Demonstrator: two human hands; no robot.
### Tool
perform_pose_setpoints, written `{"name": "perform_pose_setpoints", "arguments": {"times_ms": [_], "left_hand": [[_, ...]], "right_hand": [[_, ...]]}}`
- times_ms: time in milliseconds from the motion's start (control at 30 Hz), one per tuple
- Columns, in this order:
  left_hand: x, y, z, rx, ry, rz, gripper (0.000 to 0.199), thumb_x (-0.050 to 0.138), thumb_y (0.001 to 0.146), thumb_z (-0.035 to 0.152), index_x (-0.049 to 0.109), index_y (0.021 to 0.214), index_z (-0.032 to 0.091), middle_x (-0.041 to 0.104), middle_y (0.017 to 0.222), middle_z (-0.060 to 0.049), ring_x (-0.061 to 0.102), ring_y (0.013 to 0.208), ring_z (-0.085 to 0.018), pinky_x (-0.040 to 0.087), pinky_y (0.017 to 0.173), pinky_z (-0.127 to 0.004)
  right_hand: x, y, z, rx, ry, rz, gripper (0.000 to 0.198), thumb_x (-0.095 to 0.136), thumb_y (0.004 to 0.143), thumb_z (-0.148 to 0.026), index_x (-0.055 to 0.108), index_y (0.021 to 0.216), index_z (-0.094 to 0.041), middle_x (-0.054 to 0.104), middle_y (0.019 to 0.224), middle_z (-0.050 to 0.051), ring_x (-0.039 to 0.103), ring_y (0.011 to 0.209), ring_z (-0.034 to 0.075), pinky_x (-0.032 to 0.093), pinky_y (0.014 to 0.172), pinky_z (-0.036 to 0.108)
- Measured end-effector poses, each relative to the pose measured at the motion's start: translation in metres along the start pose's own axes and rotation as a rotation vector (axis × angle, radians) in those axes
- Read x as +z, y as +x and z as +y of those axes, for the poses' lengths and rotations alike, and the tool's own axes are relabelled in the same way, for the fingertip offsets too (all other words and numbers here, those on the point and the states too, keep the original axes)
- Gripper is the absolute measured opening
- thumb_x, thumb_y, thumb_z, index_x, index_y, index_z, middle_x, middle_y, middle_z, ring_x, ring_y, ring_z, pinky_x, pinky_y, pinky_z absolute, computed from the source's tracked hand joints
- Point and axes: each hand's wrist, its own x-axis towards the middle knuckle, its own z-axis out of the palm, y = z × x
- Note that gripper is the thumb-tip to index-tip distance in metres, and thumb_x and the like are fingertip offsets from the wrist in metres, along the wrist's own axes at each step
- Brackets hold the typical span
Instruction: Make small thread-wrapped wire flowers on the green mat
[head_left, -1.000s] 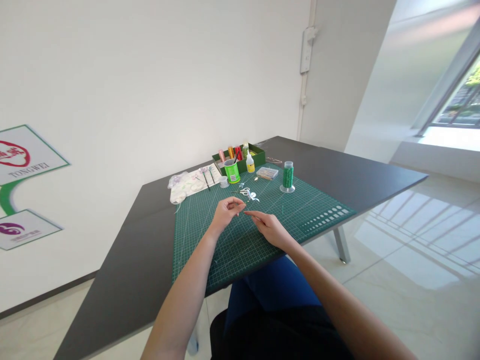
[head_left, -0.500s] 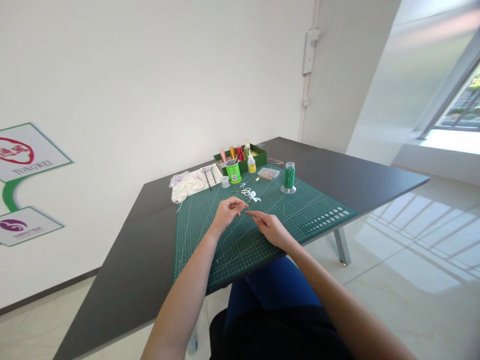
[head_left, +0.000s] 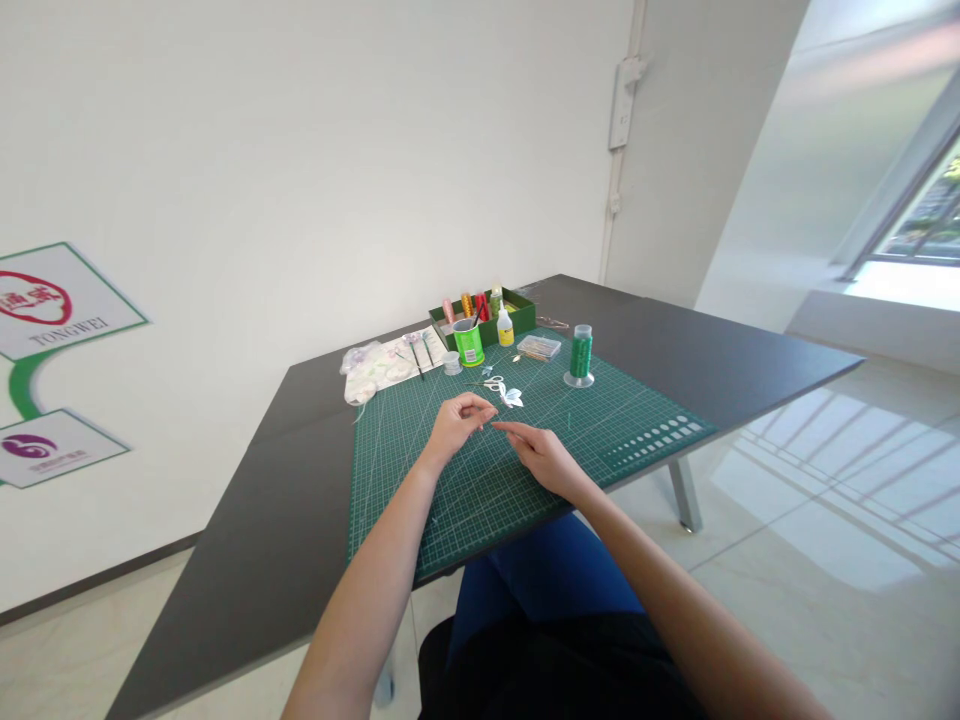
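Observation:
My left hand (head_left: 456,428) is closed in a pinch above the green cutting mat (head_left: 480,500). A small white and pale blue flower (head_left: 511,397) with several petals stands just beyond its fingertips, and its stem is too fine to make out. Close beside them, my right hand (head_left: 544,458) has thumb and index finger pressed together, pointing left. Whatever lies in that pinch is too small to name. White-handled scissors (head_left: 493,383) lie on the mat behind the flower. A spool of green thread (head_left: 581,355) stands upright to the right.
Farther back are a bright green cup (head_left: 469,345), a glue bottle (head_left: 505,327), a clear flat case (head_left: 540,348) and a small white spool (head_left: 451,363). A dark green box (head_left: 521,311) holds several coloured thread spools. Brushes (head_left: 416,356) rest on a white sheet (head_left: 390,365) at left.
The flower has turned a little, and its petals show at a different angle. Both hands keep nearly the same place and pinch. The view has shifted slightly.

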Motion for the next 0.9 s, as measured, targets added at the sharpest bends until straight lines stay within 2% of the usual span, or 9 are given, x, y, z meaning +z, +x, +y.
{"name": "perform_pose_setpoints", "arguments": {"times_ms": [233,367,567,900], "left_hand": [[-0.0012,-0.0004,-0.0001,-0.002,0.016,-0.005,0.037,0.078,0.073,0.046,0.068,0.084,0.012,0.056,0.056,0.002,0.045,0.048,-0.008,0.032,0.046,-0.02],[-0.001,-0.0007,0.0009,0.0,0.021,-0.002,0.037,0.078,0.073,0.046,0.068,0.084,0.013,0.056,0.057,0.002,0.045,0.048,-0.007,0.032,0.046,-0.02],[-0.0003,-0.002,0.0044,-0.024,0.019,0.004,0.037,0.078,0.073,0.046,0.067,0.084,0.012,0.055,0.056,0.002,0.044,0.046,-0.007,0.031,0.045,-0.02],[0.0001,-0.003,0.0079,-0.015,0.002,-0.001,0.036,0.079,0.072,0.045,0.066,0.082,0.013,0.053,0.055,0.003,0.043,0.046,-0.007,0.033,0.045,-0.02]], "right_hand": [[0.0009,0.0004,0.0016,-0.006,0.009,0.018,0.043,0.042,0.096,-0.028,0.07,0.124,-0.01,0.058,0.063,0.001,0.037,0.05,0.011,0.032,0.053,0.024],[0.0015,0.0002,0.0034,-0.027,0.016,0.03,0.042,0.042,0.096,-0.027,0.07,0.123,-0.01,0.056,0.059,0.0,0.042,0.053,0.012,0.034,0.055,0.024],[0.0014,0.0003,0.0054,-0.037,0.008,0.023,0.043,0.041,0.097,-0.029,0.069,0.126,-0.013,0.058,0.062,0.0,0.039,0.049,0.011,0.033,0.054,0.024],[0.0013,-0.0001,0.0046,-0.023,0.02,0.029,0.043,0.042,0.096,-0.027,0.07,0.124,-0.011,0.061,0.065,0.003,0.05,0.058,0.014,0.04,0.063,0.026]]}}
